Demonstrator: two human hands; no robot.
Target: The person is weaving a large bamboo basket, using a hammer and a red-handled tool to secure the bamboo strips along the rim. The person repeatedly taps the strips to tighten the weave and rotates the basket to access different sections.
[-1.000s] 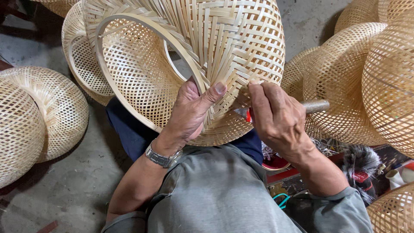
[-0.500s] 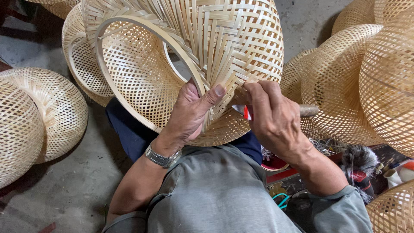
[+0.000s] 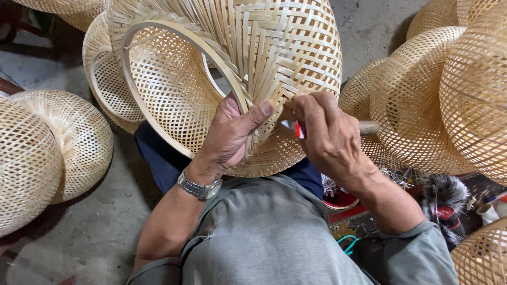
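A large woven bamboo basket-shaped shade point(image 3: 285, 47) rests on my lap with its open mouth and hoop rim point(image 3: 158, 31) turned to the left. My left hand point(image 3: 229, 134) grips the rim, thumb pressed over the bamboo strips; a metal watch sits on that wrist. My right hand point(image 3: 330, 137) is closed on a small tool with a red collar point(image 3: 300, 129) and a wooden handle point(image 3: 368, 127), its tip pushed into the weave just beside my left thumb.
Finished bamboo shades lie all round: two at the left point(image 3: 47, 153), a cluster at the right point(image 3: 433, 100), one behind point(image 3: 108, 84). A red tray point(image 3: 343, 203) with tools and scraps sits by my right knee on the concrete floor point(image 3: 79, 237).
My right hand has shifted slightly left and lower along the rim with the tool. The shade has rocked a little; the left hand keeps its grip.
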